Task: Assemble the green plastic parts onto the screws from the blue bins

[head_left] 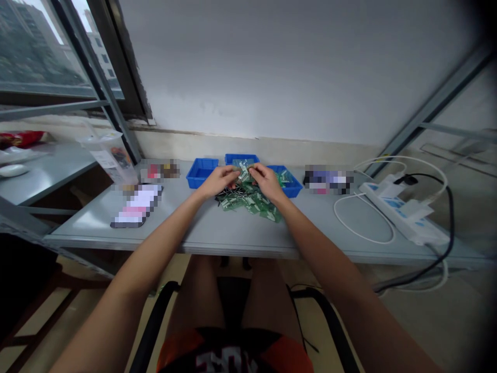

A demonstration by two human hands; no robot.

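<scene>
Between my two hands is a small clear plastic packet (pixel 244 165) with green edges and pale marks, held up over a pile. My left hand (pixel 220 180) pinches its left side, and my right hand (pixel 265 181) pinches its right side. Below them a heap of similar green-tinted packets (pixel 252 203) lies on the grey table (pixel 240 233). Thin black pieces (pixel 229 194), too small to name, stick out at the heap's left. Behind the hands stand three blue trays: a left tray (pixel 198 178), a back tray (pixel 241 156) and a right tray (pixel 293 190) with green packets in it.
At left are a phone (pixel 139 206) and a clear plastic cup (pixel 111 155). A white power strip (pixel 404 212) with plugs, a looping white cable (pixel 337 215) and a black cord (pixel 451 223) occupy the right. Blurred items (pixel 328 180) sit beside the right tray. A wall (pixel 264 72) rises behind.
</scene>
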